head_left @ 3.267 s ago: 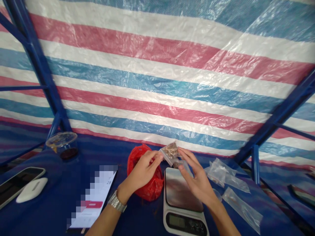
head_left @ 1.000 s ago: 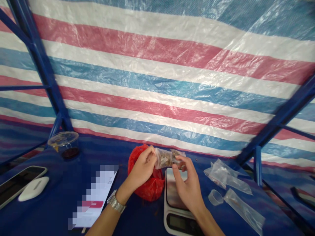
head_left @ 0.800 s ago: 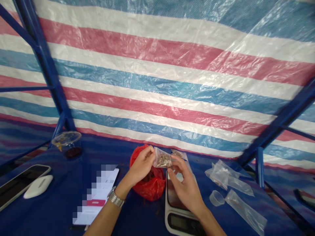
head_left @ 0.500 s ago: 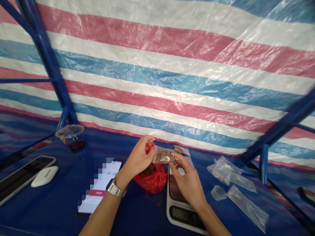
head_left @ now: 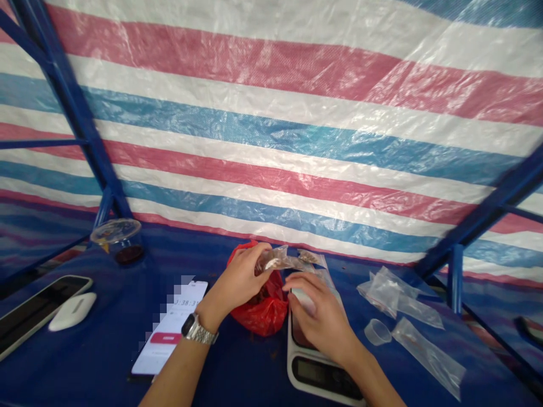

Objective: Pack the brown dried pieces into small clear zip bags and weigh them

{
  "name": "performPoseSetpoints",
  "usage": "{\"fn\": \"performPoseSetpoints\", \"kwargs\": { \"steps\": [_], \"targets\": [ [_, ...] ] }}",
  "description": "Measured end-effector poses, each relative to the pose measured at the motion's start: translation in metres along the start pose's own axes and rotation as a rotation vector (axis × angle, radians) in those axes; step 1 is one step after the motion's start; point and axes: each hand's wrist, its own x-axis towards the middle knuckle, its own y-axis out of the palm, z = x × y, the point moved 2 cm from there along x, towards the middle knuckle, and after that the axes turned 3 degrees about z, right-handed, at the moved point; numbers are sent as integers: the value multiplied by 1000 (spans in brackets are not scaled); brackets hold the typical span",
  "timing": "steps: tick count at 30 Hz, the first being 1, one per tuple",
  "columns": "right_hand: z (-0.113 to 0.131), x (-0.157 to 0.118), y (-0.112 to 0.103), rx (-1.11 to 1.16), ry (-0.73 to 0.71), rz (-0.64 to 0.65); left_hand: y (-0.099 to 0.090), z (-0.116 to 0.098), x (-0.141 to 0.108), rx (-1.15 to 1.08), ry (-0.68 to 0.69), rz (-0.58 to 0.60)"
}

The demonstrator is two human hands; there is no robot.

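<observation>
A small clear plastic bag (head_left: pixel 276 259) of brown bits is gripped in my left hand (head_left: pixel 244 278), above a red plastic bag (head_left: pixel 265 316) with brown material inside. Over the digital scale (head_left: pixel 328 377), my right hand (head_left: pixel 320 316) has its fingers bent and apart, with nothing seen in them. Its fingertips are near the red bag's right side and hide part of the scale's plate. Behind the scale lies another small bag (head_left: pixel 309 258) with brown bits.
Clear plastic bags (head_left: pixel 428 356) and a small clear cup (head_left: pixel 377 332) lie right of the scale. At left are a lit phone (head_left: pixel 173 328), a dark phone (head_left: pixel 40 308), a white case (head_left: pixel 73 312) and a tub of dark liquid (head_left: pixel 123 243). A striped tarp (head_left: pixel 271 141) hangs behind.
My right hand has let go of the small bag and drawn slightly down from it. My left hand has tilted the bag, and its right end now points up.
</observation>
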Motion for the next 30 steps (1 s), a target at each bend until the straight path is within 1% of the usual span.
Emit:
{"fn": "performPoseSetpoints", "kwargs": {
  "steps": [3, 4, 6, 9, 13, 15, 17, 21, 24, 26, 30],
  "targets": [
    [9, -2, 0, -96, -30, 179, -2, -1, 2, -154, -50, 13],
    [9, -2, 1, -125, -25, 207, -2, -1, 2, -190, -48, 17],
    [8, -3, 3, -175, -24, 214, 0, -2, 2, -233, -36, 34],
    [4, -2, 3, -167, -74, 113, 3, -4, 1, -265, -41, 95],
    [4, -3, -4, -18, -202, -47, 5, -4, 1, -301, -80, 149],
    [7, -4, -7, 33, -266, -96, 5, -3, 0, -314, -96, 172],
    [10, -6, -9, 51, -296, -122, 3, -3, 0, -299, -122, 185],
    [10, -6, -9, 27, -269, -157, 1, 0, -2, -243, -147, 182],
    [7, -6, -8, 25, -245, -199, 3, 2, -3, -261, -122, 187],
    [5, -6, -8, 6, -227, -217, 3, 3, -2, -283, -119, 157],
    [5, -4, -9, -73, -225, -220, -2, -3, -1, -317, -124, 130]
  ]
}}
